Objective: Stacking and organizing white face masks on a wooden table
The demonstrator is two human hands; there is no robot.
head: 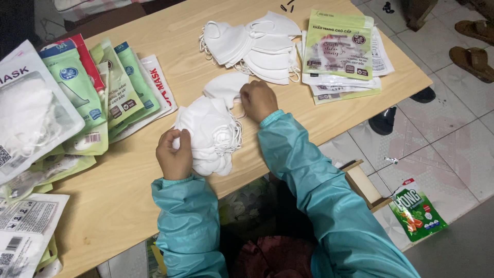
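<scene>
My left hand point(174, 154) grips a thick stack of white face masks point(211, 135) near the front edge of the wooden table point(170, 46). My right hand point(258, 100) is closed on the top of the same stack, next to a single white mask point(225, 85) lying flat behind it. Both arms wear teal sleeves. A looser pile of white masks point(257, 47) lies farther back on the table.
Green, white and red mask packets point(98, 87) are fanned out at the left. Flat empty packets point(339, 51) are stacked at the right. On the tiled floor lie a green sachet point(417, 211), a small wooden box point(363, 183) and sandals point(473, 59).
</scene>
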